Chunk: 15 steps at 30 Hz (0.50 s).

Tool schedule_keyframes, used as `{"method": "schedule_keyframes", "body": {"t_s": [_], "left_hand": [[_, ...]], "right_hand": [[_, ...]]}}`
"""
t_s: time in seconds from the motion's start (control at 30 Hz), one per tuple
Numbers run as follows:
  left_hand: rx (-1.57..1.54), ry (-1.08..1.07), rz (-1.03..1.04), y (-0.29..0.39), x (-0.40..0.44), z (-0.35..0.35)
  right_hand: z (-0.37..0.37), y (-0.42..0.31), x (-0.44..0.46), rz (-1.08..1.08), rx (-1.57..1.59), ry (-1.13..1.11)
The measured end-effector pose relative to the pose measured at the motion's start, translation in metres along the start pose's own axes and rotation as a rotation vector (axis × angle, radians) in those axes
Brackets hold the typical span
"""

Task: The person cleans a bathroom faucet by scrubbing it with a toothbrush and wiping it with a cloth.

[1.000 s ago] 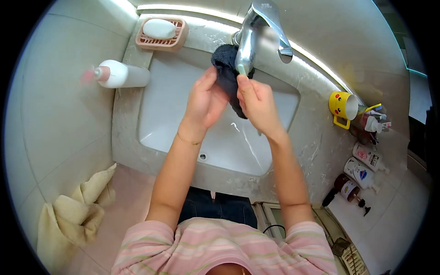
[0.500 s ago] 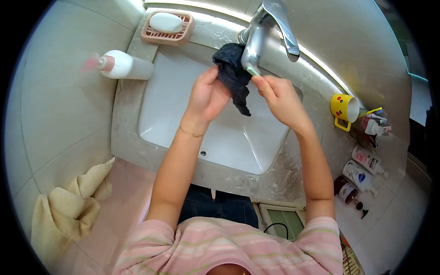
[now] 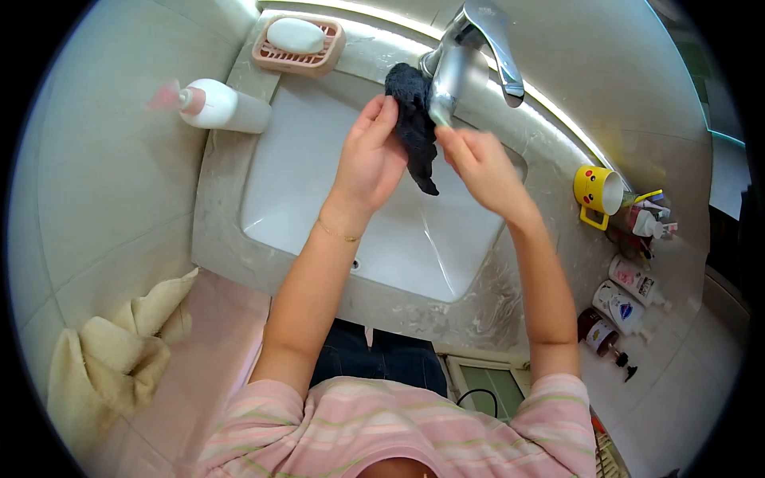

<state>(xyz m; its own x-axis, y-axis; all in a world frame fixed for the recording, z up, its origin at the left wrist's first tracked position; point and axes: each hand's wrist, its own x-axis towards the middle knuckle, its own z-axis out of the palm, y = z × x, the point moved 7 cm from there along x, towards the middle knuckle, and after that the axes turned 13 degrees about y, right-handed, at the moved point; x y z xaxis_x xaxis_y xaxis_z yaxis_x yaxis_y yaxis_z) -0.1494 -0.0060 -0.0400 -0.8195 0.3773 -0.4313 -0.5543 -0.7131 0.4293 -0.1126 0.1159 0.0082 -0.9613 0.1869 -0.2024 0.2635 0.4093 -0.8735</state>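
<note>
A limp dark cloth [image 3: 416, 131], almost black, hangs from my left hand [image 3: 371, 151], whose thumb and fingers are closed on its near side. The cloth lies against the left side of the chrome faucet [image 3: 456, 84], over the white sink. Close to the spout's lower end is my right hand [image 3: 482, 169], slightly blurred. Its thumb and fingers pinch a slim pale green stick [image 3: 440, 119], whose tip meets the spout; most of it is hidden, so its kind is unclear.
A white basin [image 3: 319, 227] sits in a grey marbled counter [image 3: 219, 207]. At left stand a soap dish [image 3: 275, 60] with a white soap bar [image 3: 296, 36] and a pump bottle [image 3: 231, 107]. At right are a yellow cup [image 3: 588, 187] and several bottles [image 3: 617, 307]. A beige towel [image 3: 111, 350] hangs lower left.
My left hand has moved slightly up and right with the cloth, which now hangs narrower along the faucet. My right hand stays at the spout, shifted only a little.
</note>
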Motion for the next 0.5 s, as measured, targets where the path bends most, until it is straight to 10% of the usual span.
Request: {"method": "schedule_keyframes", "body": {"t_s": [0.17,0.27,0.37,0.5], "left_hand": [[0.236,0.068,0.248,0.001,-0.007,0.014],[1.066,0.148,0.903,0.019,-0.016,0.053],[1.243,0.132,1.137,0.023,-0.023,0.075],[1.097,0.195,0.89,0.029,-0.005,0.072]], "right_hand": [[-0.007,0.057,-0.05,0.263,0.18,0.034],[0.006,0.062,-0.06,0.361,0.401,0.05],[0.013,0.069,-0.061,0.418,0.607,0.091],[0.022,0.063,-0.064,0.484,0.753,0.183]]}}
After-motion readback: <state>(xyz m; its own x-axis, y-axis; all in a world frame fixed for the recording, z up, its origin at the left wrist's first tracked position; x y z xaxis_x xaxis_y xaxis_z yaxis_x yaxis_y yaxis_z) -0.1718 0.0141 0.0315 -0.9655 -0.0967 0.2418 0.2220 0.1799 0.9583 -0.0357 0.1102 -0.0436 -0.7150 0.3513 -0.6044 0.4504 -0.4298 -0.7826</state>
